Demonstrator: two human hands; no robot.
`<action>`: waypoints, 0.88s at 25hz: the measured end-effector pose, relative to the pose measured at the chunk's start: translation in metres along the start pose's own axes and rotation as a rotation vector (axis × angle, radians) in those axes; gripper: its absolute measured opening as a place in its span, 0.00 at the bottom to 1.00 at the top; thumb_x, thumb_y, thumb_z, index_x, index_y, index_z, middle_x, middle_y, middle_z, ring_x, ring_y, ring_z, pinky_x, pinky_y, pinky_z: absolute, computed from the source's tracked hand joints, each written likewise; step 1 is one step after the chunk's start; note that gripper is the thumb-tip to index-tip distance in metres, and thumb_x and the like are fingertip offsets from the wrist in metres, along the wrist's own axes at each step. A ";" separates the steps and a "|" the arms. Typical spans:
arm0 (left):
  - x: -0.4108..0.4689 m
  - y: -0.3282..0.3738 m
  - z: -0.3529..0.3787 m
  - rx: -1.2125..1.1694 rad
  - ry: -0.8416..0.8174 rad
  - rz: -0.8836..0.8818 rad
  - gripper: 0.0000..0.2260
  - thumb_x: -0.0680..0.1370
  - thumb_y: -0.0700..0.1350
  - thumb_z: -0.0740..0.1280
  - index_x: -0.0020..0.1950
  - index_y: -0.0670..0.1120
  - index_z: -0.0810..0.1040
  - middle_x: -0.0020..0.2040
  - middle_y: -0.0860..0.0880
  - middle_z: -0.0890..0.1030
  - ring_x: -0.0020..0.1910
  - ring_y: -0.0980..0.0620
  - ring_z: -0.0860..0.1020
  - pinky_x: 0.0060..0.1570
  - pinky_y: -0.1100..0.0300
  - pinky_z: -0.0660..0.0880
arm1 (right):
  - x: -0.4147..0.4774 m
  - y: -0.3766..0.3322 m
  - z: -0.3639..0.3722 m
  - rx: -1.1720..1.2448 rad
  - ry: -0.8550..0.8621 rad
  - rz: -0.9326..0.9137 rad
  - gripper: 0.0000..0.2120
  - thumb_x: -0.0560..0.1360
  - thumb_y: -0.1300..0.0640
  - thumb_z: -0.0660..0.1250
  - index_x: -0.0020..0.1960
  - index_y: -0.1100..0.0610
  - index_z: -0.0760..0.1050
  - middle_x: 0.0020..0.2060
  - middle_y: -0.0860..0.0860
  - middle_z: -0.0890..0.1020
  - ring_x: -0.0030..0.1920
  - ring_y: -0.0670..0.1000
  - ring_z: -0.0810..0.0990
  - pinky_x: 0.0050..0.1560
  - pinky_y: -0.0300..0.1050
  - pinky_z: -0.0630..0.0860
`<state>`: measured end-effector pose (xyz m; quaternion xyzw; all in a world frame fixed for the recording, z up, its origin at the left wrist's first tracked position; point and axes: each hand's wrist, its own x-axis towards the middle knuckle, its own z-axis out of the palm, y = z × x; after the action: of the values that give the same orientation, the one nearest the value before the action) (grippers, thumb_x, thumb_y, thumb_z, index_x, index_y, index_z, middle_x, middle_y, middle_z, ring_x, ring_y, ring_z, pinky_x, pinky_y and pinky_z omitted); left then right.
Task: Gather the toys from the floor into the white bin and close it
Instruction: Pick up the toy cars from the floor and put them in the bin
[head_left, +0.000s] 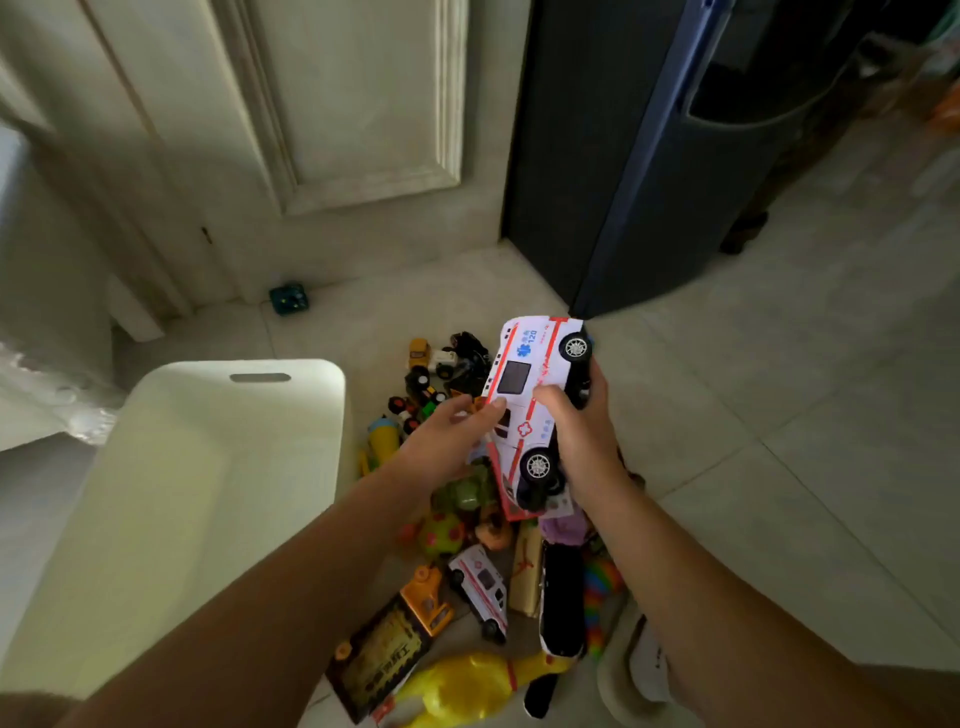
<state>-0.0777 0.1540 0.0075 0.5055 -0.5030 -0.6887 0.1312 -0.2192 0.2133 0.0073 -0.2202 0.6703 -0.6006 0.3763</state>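
Pale floor tiles beside the open white bin carry a heap of toys. Above them, left hand and right hand each have a firm grip on a white toy ambulance.

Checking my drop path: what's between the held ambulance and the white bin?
In the head view, your left hand holds the ambulance on that side; below it, a blue-and-yellow toy and small wheeled cars lie on the floor beside the white bin.

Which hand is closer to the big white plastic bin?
Left. The left hand grips the white toy ambulance on the side facing the white plastic bin; the right hand holds its far side.
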 end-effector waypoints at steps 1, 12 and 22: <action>-0.010 0.003 -0.018 -0.065 0.021 0.020 0.31 0.70 0.65 0.69 0.69 0.52 0.70 0.61 0.50 0.80 0.58 0.50 0.79 0.53 0.51 0.78 | -0.006 -0.006 0.019 0.062 -0.106 0.059 0.28 0.72 0.57 0.66 0.70 0.44 0.66 0.58 0.51 0.82 0.54 0.54 0.83 0.56 0.55 0.80; -0.084 -0.042 -0.199 -0.665 0.312 0.030 0.14 0.75 0.53 0.65 0.57 0.49 0.80 0.50 0.45 0.86 0.46 0.45 0.83 0.49 0.49 0.79 | -0.052 0.008 0.190 -0.062 -0.557 0.313 0.19 0.78 0.43 0.61 0.64 0.51 0.74 0.53 0.52 0.82 0.48 0.53 0.81 0.46 0.46 0.76; 0.070 -0.141 -0.237 -0.795 0.728 -0.412 0.39 0.51 0.52 0.80 0.60 0.52 0.70 0.55 0.40 0.80 0.48 0.37 0.81 0.38 0.35 0.78 | 0.021 0.048 0.176 -0.099 -0.238 0.261 0.12 0.81 0.47 0.57 0.51 0.51 0.76 0.44 0.56 0.85 0.47 0.55 0.83 0.49 0.51 0.79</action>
<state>0.1328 0.0379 -0.1440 0.7094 -0.0191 -0.6177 0.3388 -0.0891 0.0936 -0.0434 -0.2190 0.6727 -0.4825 0.5165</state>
